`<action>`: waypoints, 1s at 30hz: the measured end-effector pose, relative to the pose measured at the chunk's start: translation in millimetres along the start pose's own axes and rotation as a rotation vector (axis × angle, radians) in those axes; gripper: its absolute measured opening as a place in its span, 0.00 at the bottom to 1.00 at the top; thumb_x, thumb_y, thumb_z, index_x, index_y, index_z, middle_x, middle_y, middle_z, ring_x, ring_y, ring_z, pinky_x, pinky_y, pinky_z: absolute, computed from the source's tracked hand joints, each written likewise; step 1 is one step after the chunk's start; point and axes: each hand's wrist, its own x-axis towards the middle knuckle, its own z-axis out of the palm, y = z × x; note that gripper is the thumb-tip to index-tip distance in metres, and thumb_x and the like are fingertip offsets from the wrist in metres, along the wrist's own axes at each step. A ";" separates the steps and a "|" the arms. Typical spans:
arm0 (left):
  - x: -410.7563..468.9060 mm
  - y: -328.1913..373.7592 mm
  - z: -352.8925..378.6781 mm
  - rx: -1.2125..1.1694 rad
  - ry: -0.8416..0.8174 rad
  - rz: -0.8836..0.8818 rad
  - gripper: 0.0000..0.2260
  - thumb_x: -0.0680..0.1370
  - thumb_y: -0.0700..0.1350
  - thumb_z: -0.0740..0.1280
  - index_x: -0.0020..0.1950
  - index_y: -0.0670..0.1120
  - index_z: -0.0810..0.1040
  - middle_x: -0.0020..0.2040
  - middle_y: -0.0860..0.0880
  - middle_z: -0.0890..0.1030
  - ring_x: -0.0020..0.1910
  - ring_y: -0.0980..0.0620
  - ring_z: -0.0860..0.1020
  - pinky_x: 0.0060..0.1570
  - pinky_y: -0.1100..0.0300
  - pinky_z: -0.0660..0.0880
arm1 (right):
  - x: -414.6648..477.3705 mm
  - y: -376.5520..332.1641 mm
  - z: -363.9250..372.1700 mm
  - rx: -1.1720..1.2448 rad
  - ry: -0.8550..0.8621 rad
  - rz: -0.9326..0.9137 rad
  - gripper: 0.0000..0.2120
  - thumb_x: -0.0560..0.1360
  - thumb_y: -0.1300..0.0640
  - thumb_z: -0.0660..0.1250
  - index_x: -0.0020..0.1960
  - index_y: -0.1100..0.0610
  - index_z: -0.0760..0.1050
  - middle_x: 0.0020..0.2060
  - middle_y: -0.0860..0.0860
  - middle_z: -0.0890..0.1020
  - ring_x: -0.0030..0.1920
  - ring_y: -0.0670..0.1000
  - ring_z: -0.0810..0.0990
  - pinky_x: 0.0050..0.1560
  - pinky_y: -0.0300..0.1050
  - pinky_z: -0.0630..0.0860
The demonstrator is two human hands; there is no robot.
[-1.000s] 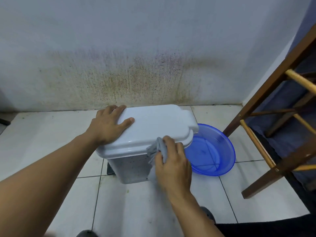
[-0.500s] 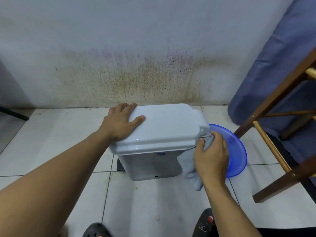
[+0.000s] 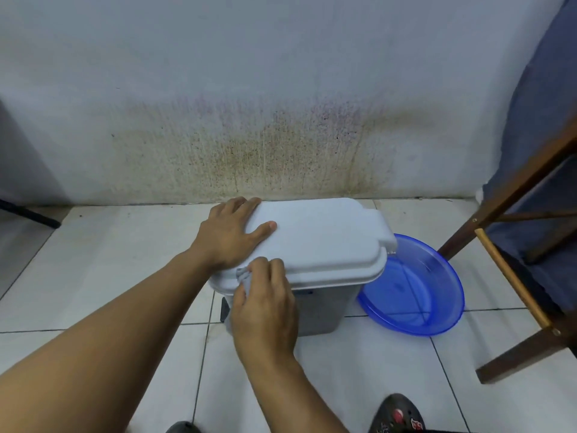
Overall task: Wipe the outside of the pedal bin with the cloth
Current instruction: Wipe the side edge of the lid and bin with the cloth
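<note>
left hand (image 3: 229,234) flat on pedal bin (image 3: 315,245); right hand (image 3: 265,304) grips cloth (image 3: 244,276)

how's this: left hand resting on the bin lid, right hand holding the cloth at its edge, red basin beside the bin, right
Not quite: the head view shows a blue basin, not red. The left hand rests on the lid and the right hand holds the cloth at its edge.
</note>
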 end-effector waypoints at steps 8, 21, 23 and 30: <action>2.6 1.6 -1.6 0.007 -0.021 0.001 0.40 0.71 0.78 0.49 0.78 0.59 0.61 0.78 0.51 0.64 0.75 0.42 0.62 0.73 0.39 0.63 | 16.1 81.6 -54.0 0.091 0.062 0.120 0.07 0.76 0.54 0.67 0.50 0.51 0.70 0.48 0.48 0.74 0.39 0.51 0.73 0.33 0.42 0.69; 2.9 -0.1 -2.5 0.005 -0.037 -0.015 0.41 0.71 0.79 0.49 0.78 0.59 0.62 0.79 0.51 0.64 0.76 0.41 0.62 0.73 0.37 0.62 | 75.4 179.2 -107.6 0.381 0.179 0.535 0.05 0.75 0.57 0.70 0.45 0.50 0.74 0.38 0.43 0.80 0.44 0.52 0.78 0.39 0.44 0.71; 3.1 -0.9 -1.6 0.005 -0.033 -0.014 0.41 0.71 0.79 0.49 0.78 0.59 0.62 0.79 0.51 0.64 0.76 0.41 0.62 0.73 0.36 0.62 | 75.7 185.8 -105.3 0.333 0.136 0.503 0.04 0.76 0.58 0.68 0.44 0.51 0.75 0.39 0.43 0.81 0.44 0.50 0.79 0.39 0.44 0.71; 4.2 -2.4 0.9 0.007 -0.021 -0.021 0.41 0.70 0.80 0.49 0.78 0.60 0.62 0.79 0.51 0.64 0.76 0.40 0.62 0.72 0.36 0.63 | 71.1 200.6 -107.1 0.153 0.118 0.450 0.04 0.77 0.56 0.67 0.45 0.48 0.74 0.46 0.48 0.80 0.45 0.50 0.77 0.39 0.43 0.69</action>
